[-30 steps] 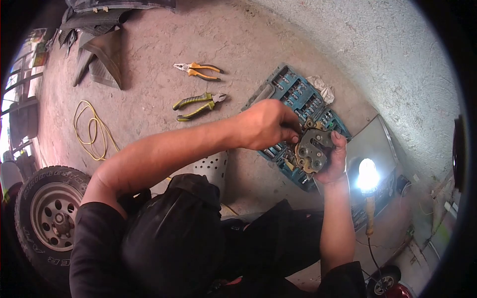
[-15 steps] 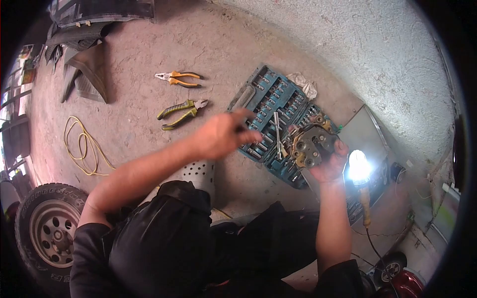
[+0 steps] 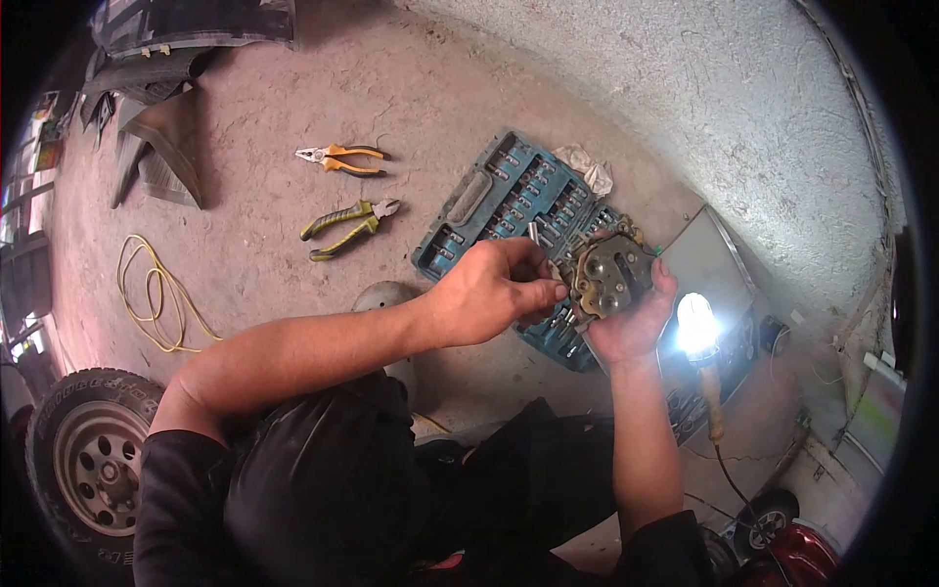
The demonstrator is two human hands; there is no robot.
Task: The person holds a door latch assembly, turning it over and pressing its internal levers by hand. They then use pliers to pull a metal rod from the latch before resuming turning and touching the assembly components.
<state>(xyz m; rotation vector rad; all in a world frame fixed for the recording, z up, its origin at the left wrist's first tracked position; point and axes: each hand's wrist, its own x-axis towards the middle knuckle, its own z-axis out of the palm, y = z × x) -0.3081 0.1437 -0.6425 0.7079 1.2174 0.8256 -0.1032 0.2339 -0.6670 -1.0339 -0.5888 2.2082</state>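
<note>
My right hand [image 3: 634,318] holds a riveted metal latch mechanism [image 3: 611,279], a dark plate with brassy brackets, from its right and lower sides. At the mechanism's left edge, the thumb and fingers of my left hand [image 3: 494,292] are closed in a pinch; the fingertips are partly hidden. Beneath both hands lies an open blue socket set [image 3: 523,186], holding rows of sockets. The end of a chrome tool [image 3: 533,232] sticks out above my left hand, its remainder hidden.
Orange-handled pliers [image 3: 342,158] and green-handled cutters [image 3: 350,227] lie on the floor. A lit work lamp [image 3: 698,328] shines beside my right forearm. Yellow cord [image 3: 156,293], a wheel [image 3: 103,460] and a grey clog [image 3: 386,298] are at left. A rough wall [image 3: 724,108] rises at right.
My left hand has moved right and slightly down, from over the socket set to the mechanism's left edge, its fingers now pinched. My right hand still holds the mechanism. The whole view has shifted slightly.
</note>
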